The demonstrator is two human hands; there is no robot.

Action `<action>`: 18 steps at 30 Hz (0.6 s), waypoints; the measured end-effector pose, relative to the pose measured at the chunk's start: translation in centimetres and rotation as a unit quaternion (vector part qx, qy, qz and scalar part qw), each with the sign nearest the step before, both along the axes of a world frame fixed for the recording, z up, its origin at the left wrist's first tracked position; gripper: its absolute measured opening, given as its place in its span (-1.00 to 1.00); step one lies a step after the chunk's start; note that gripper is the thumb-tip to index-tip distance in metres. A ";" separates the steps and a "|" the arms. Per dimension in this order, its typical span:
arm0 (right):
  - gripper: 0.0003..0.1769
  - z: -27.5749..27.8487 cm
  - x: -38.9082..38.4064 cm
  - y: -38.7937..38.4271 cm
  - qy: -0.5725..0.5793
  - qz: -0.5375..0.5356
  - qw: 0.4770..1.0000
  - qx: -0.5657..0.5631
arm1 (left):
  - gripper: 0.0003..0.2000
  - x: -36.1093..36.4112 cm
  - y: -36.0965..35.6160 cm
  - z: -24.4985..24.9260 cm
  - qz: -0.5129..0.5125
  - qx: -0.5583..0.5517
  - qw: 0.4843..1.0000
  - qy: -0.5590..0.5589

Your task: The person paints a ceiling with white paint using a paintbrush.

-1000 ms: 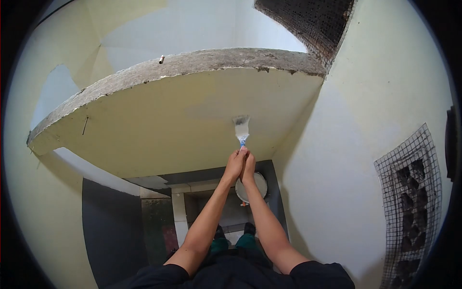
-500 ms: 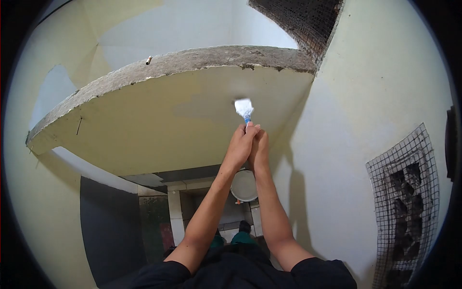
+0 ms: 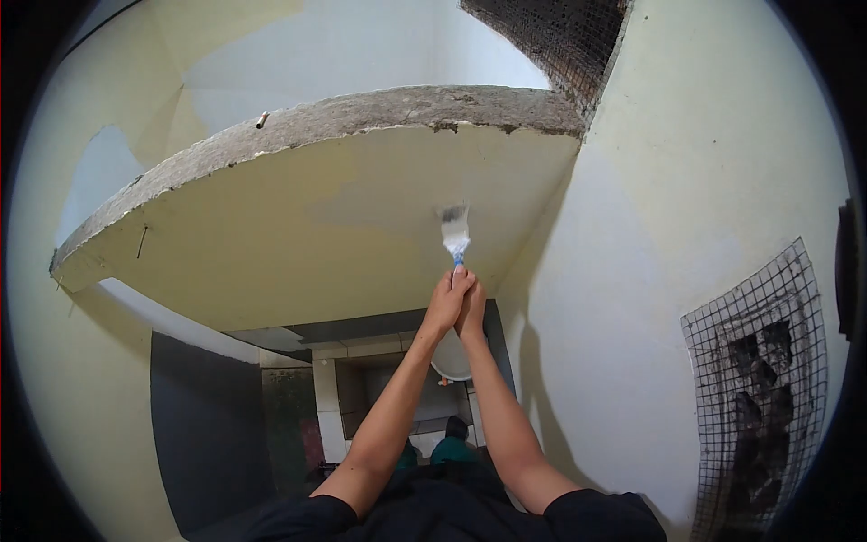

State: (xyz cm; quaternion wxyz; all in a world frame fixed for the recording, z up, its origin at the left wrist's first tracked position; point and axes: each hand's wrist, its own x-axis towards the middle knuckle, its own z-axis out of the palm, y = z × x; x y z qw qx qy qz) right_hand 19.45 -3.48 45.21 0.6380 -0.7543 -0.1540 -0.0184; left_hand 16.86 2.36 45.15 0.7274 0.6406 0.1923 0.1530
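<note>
A paintbrush (image 3: 457, 244) with white paint on its bristles and a blue section by the handle points up and away from me. Its bristle tip touches the pale-painted part of the wall panel (image 3: 271, 244). My left hand (image 3: 442, 303) is closed around the handle. Pressed against it, my right hand (image 3: 471, 312) is also closed on the handle, its fingers partly hidden. White paint covers the panel around the brush, while the left part is yellowish.
A rough concrete edge (image 3: 361, 113) tops the panel, with a cigarette-like stub (image 3: 262, 119) on it. Below my hands stands a round white bucket (image 3: 452, 366), partly hidden. Wire mesh (image 3: 759, 397) covers a rough patch on the right wall (image 3: 614, 343). Tiled ledges (image 3: 330, 406) lie near my feet.
Both hands and the paintbrush have moved down the panel, toward me and slightly left. The bristles look longer and less foreshortened now. My grip stays the same.
</note>
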 end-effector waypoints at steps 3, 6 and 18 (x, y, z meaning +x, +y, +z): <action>-0.45 -3.1 -0.8 -0.9 0.056 -0.001 0.996 -0.067 | -0.65 -1.0 -0.7 -1.9 -0.012 -0.058 0.996 0.073; -0.41 -3.5 -1.2 -1.7 0.110 -0.002 0.991 -0.076 | -0.56 -1.9 -1.9 -1.1 0.016 -0.125 0.990 0.059; -0.46 15.5 1.2 -2.5 -0.023 0.052 0.998 0.005 | -0.63 -0.1 -2.0 16.4 -0.020 0.067 0.997 -0.013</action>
